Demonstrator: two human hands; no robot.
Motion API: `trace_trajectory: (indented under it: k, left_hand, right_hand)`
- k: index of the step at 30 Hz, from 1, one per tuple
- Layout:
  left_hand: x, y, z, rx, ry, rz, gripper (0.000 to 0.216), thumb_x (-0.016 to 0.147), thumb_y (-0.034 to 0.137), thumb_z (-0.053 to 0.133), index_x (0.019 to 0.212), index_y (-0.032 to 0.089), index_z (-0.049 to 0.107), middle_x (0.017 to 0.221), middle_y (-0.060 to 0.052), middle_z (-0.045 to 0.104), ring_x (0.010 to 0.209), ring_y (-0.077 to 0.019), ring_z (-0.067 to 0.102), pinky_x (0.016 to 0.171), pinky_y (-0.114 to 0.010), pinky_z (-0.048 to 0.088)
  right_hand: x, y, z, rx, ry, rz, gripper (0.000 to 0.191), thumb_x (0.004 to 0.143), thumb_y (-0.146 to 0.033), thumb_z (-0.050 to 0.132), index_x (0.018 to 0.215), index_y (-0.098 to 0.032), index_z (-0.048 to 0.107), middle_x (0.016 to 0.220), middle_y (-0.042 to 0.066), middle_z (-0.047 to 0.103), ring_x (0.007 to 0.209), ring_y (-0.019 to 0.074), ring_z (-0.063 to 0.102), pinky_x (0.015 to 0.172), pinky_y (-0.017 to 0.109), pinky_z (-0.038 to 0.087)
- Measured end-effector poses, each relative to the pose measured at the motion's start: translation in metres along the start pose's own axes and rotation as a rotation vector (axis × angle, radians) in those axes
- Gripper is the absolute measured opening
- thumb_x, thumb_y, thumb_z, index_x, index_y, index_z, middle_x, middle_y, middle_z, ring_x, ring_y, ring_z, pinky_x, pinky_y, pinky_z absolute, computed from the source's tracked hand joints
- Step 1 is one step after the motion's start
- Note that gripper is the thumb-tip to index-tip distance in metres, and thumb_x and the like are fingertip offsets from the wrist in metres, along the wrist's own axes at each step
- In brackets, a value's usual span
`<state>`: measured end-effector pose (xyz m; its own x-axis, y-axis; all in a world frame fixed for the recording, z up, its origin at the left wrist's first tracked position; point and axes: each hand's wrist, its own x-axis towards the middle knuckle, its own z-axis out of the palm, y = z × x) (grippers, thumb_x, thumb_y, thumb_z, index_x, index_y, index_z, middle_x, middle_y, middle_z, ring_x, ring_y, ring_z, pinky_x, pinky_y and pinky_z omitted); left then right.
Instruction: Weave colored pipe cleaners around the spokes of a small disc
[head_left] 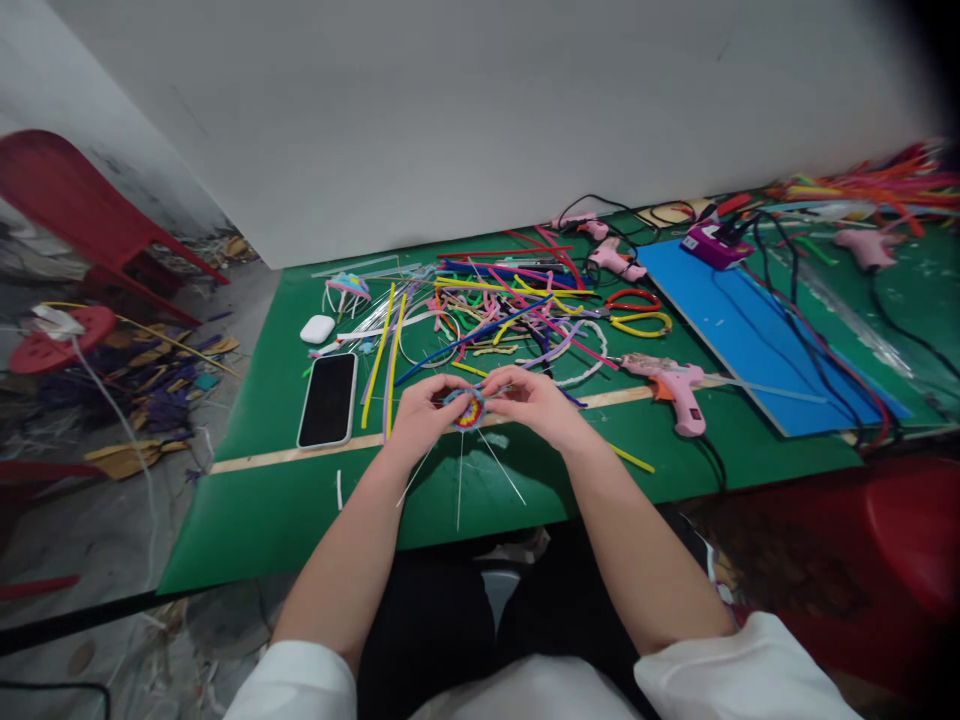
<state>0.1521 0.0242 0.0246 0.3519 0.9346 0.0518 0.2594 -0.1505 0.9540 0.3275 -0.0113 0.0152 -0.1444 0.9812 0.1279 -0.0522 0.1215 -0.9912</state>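
You have both hands up over the green table (247, 540), and between them sits the little round piece (471, 412), yellow and red in the middle with blue at the edge. Your left hand (425, 415) has it at its left side, thumb laid on the face, fingers curled in behind, barely any gap there. Your right hand (534, 405) comes in at its right side, thumb and forefinger drawn together in a pinch on the edge; the other fingertips are too hidden to tell. Thin pale wires (460, 480) fan out from the round piece on your side, three of them spread like spokes.

Look left of the round piece: there's your phone (328, 400), dark screen up, and beyond it a small white case (317, 329). Straight beyond the round piece, a tangle of coloured pipe cleaners (495, 310) spreads out, with yellow-handled scissors (643, 322) to the right of it. Over to the right of the round piece you have a pink glue gun (679, 390) lying on its side, its nozzle towards your work. Farther right comes a blue board (739, 330), a purple power block (716, 245) on its far end with black cables running from it.
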Motion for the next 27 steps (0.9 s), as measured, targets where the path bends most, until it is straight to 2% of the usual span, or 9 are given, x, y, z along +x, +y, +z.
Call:
trace_trajectory:
  k: [6, 9, 12, 15, 16, 18, 20, 22, 27]
  left_hand:
    - [-0.001, -0.002, 0.001, 0.113, 0.096, 0.101, 0.013, 0.07, 0.027, 0.062, 0.08, 0.019, 0.066, 0.082, -0.003, 0.066, 0.073, -0.0143, 0.06, 0.068, -0.025, 0.047]
    - [-0.001, -0.004, 0.001, 0.086, 0.15, 0.092, 0.014, 0.073, 0.028, 0.06, 0.083, 0.019, 0.064, 0.079, -0.002, 0.065, 0.071, -0.0132, 0.059, 0.064, -0.023, 0.046]
    - [-0.001, -0.005, 0.001, 0.081, 0.218, 0.077, 0.017, 0.077, 0.031, 0.057, 0.089, 0.019, 0.062, 0.078, -0.001, 0.064, 0.068, -0.0119, 0.059, 0.061, -0.021, 0.045]
    - [-0.001, -0.006, 0.002, 0.158, 0.259, 0.097, 0.023, 0.078, 0.034, 0.057, 0.095, 0.021, 0.063, 0.083, -0.001, 0.066, 0.069, -0.0121, 0.06, 0.063, -0.021, 0.045]
    - [-0.001, -0.006, 0.002, 0.189, 0.255, 0.112, 0.024, 0.077, 0.034, 0.058, 0.097, 0.021, 0.064, 0.086, -0.001, 0.067, 0.071, -0.0126, 0.06, 0.066, -0.022, 0.045]
    - [-0.001, -0.006, 0.002, 0.244, 0.238, 0.147, 0.024, 0.078, 0.032, 0.058, 0.098, 0.022, 0.065, 0.091, -0.002, 0.068, 0.077, -0.0141, 0.062, 0.072, -0.023, 0.046]
    - [0.0, -0.006, 0.003, 0.301, 0.217, 0.188, 0.021, 0.079, 0.031, 0.057, 0.095, 0.022, 0.066, 0.094, -0.003, 0.068, 0.083, -0.0155, 0.062, 0.077, -0.025, 0.046]
    - [0.001, -0.006, 0.003, 0.352, 0.192, 0.222, 0.02, 0.079, 0.029, 0.056, 0.094, 0.021, 0.066, 0.092, -0.003, 0.069, 0.085, -0.0158, 0.062, 0.079, -0.025, 0.046]
    - [0.001, -0.006, 0.004, 0.405, 0.165, 0.245, 0.018, 0.079, 0.027, 0.055, 0.092, 0.019, 0.067, 0.09, -0.004, 0.069, 0.082, -0.0148, 0.062, 0.077, -0.025, 0.046]
  right_hand:
    - [0.0, -0.006, -0.01, 0.015, -0.01, 0.134, 0.04, 0.07, -0.026, 0.068, 0.108, -0.021, 0.057, 0.098, 0.004, 0.063, 0.087, 0.0146, 0.059, 0.078, 0.031, 0.048]
    - [-0.005, -0.015, -0.031, -0.054, 0.052, 0.185, 0.03, 0.073, -0.032, 0.064, 0.101, -0.021, 0.062, 0.098, 0.005, 0.065, 0.085, 0.0155, 0.06, 0.074, 0.031, 0.048]
    - [-0.016, -0.031, -0.043, -0.189, 0.349, 0.098, 0.019, 0.074, -0.036, 0.063, 0.084, -0.02, 0.066, 0.083, 0.003, 0.066, 0.076, 0.0155, 0.06, 0.072, 0.031, 0.048]
    - [-0.028, -0.046, -0.03, -0.361, 0.685, -0.095, 0.016, 0.078, -0.036, 0.059, 0.083, -0.022, 0.065, 0.073, 0.002, 0.064, 0.068, 0.0157, 0.058, 0.062, 0.029, 0.046]
    - [-0.031, -0.05, -0.021, -0.393, 0.659, -0.122, 0.017, 0.08, -0.037, 0.057, 0.085, -0.022, 0.065, 0.072, 0.002, 0.064, 0.062, 0.0152, 0.057, 0.057, 0.028, 0.046]
    - [-0.033, -0.051, 0.001, -0.485, 0.447, -0.129, 0.019, 0.082, -0.035, 0.054, 0.088, -0.022, 0.067, 0.072, 0.002, 0.065, 0.058, 0.0147, 0.058, 0.054, 0.027, 0.045]
    - [-0.03, -0.045, 0.02, -0.626, 0.256, -0.12, 0.026, 0.084, -0.031, 0.051, 0.103, -0.02, 0.065, 0.072, 0.004, 0.067, 0.057, 0.0154, 0.059, 0.056, 0.028, 0.046]
    - [-0.023, -0.035, 0.032, -0.78, 0.17, -0.106, 0.038, 0.085, -0.028, 0.048, 0.12, -0.016, 0.056, 0.071, 0.005, 0.067, 0.055, 0.0174, 0.059, 0.055, 0.03, 0.045]
    - [-0.013, -0.018, 0.037, -0.968, 0.194, -0.081, 0.038, 0.086, -0.024, 0.044, 0.121, -0.015, 0.056, 0.079, 0.007, 0.07, 0.062, 0.0206, 0.064, 0.058, 0.03, 0.046]
